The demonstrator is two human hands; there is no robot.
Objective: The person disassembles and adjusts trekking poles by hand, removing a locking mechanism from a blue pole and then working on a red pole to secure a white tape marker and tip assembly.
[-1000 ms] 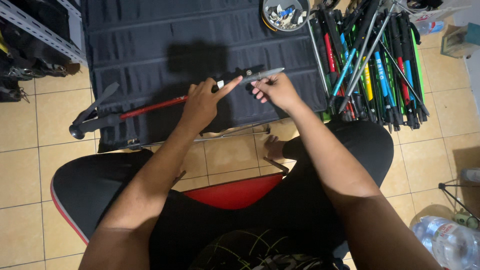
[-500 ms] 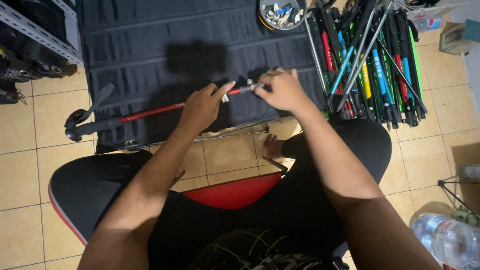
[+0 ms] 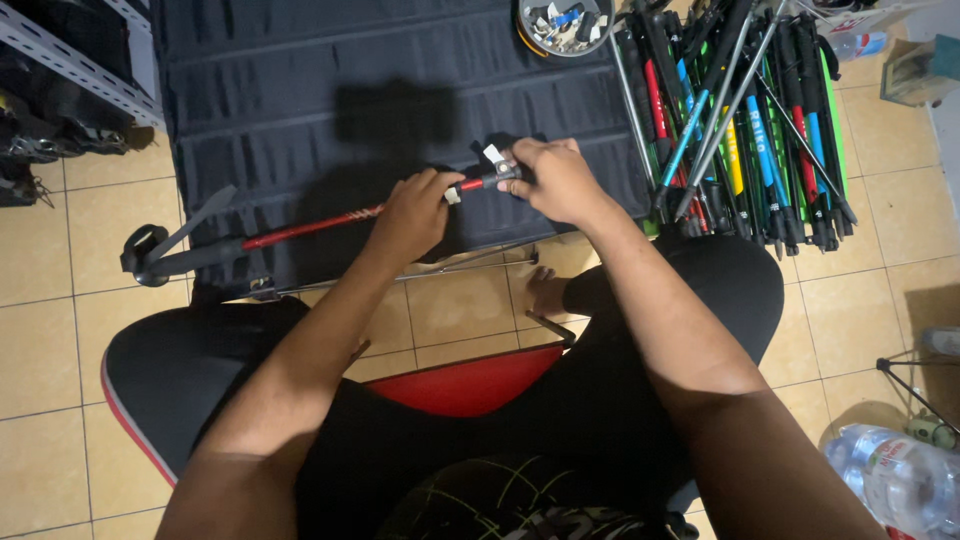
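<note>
Tiled floor [image 3: 60, 330], dark mat [image 3: 300, 100]; left hand [image 3: 410, 215], right hand [image 3: 555, 180] grips clamped on red pole [image 3: 310, 225].

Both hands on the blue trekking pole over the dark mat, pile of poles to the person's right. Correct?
Not quite: the trekking pole is red with a black grip, not blue, as the head view shows. The left hand and right hand both grip it over the dark mat, with the pile of poles to the right.
</note>
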